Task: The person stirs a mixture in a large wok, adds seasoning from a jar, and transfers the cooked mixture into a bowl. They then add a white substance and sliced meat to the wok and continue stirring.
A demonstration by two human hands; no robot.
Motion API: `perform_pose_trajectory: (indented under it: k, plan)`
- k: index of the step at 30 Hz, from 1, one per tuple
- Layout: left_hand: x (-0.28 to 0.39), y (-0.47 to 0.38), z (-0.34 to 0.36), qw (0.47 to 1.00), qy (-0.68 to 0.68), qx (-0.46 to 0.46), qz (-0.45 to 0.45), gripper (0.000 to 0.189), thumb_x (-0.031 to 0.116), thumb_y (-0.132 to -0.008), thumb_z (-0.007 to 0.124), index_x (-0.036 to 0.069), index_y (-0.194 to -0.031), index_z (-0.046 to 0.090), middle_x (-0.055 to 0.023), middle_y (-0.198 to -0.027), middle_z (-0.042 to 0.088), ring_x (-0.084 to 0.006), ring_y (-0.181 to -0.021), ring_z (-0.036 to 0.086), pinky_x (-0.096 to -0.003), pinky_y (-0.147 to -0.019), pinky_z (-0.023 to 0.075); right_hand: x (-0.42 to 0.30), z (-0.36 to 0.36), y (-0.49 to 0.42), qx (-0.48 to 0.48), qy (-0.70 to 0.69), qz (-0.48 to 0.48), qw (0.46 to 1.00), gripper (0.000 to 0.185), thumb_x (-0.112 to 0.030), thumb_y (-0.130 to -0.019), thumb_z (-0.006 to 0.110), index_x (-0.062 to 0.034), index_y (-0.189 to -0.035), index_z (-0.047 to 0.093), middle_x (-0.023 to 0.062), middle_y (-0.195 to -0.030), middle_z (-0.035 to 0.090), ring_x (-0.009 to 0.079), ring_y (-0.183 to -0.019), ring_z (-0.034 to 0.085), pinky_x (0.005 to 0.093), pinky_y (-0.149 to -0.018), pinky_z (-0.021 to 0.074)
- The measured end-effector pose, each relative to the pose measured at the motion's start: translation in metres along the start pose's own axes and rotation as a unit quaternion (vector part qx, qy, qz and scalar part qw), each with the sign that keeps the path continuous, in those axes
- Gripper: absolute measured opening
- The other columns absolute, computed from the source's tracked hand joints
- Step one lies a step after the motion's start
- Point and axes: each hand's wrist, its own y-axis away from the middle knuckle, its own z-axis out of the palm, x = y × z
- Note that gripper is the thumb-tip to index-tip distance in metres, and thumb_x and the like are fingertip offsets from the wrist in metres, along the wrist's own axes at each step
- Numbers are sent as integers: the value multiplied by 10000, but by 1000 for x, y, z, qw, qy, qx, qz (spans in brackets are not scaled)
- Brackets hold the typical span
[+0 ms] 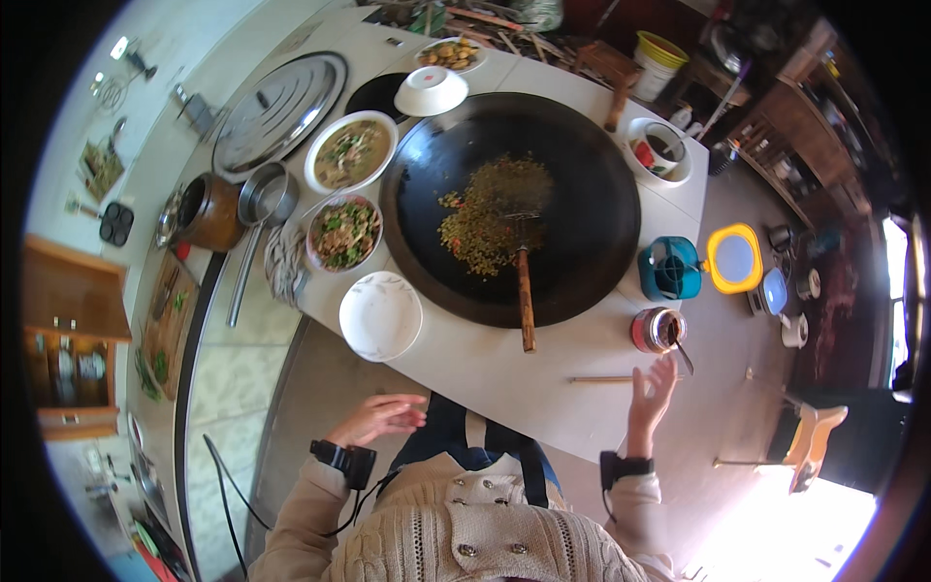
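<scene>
My left hand [380, 420] hangs in front of my body, holding nothing, nearest to an empty white bowl [380, 316]. My right hand [652, 396] is raised, fingers apart, just below a glass jar of dark red sauce [658, 329] with a spoon [684, 356] standing in it. A pair of chopsticks [600, 379] lies on the counter beside that hand and passes partly behind it. In the large black wok [589, 218], chopped greenish-brown food [480, 225] is spread out. A spatula's wooden handle [525, 298] rests across the wok's near rim.
Left of the wok are a soup bowl [351, 153], a bowl of meat and greens [345, 234], a saucepan [268, 195] and a metal lid [280, 113]. An upturned white bowl [431, 91] sits at its far edge. A teal caddy [669, 268] stands at its right.
</scene>
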Motion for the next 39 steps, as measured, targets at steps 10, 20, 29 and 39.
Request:
perform_pose_trajectory:
  k: [10, 20, 29, 39]
  plan:
    - [-72, 50, -86, 901, -163, 334, 223, 438, 268, -961, 616, 70, -1346, 553, -109, -1280, 616, -191, -1122, 611, -323, -985, 460, -109, 146, -31, -470, 232, -449, 724, 404, -30, -709, 693, -226, -1062, 711, 68, -1383, 516, 277, -1069, 521, 402, -875, 454]
    - [18, 4, -111, 939, 31, 278, 202, 548, 244, -974, 607, 94, -1460, 404, -114, -1167, 639, -179, -1039, 625, -324, -918, 510, -178, 230, -116, -462, 186, -427, 755, 241, 21, -713, 643, -121, -893, 567, 50, -1108, 652, 309, -900, 629, 359, -758, 511]
    - [61, -27, -140, 964, -81, 214, 136, 411, 176, -970, 586, 44, -1349, 494, -88, -947, 645, -125, -740, 666, -254, -653, 572, -217, 201, -195, -268, 20, 65, 961, 306, -342, -937, 662, -41, -974, 623, 72, -834, 679, 113, -592, 624, 227, -536, 530]
    - [52, -51, -118, 938, -40, 304, 160, 511, 52, -913, 575, 32, -1401, 425, -131, -1063, 611, -221, -873, 682, -363, -730, 623, -178, 233, -183, -324, -238, 274, 874, 304, -322, -929, 667, -36, -956, 567, 167, -1001, 674, 265, -729, 704, 342, -664, 615]
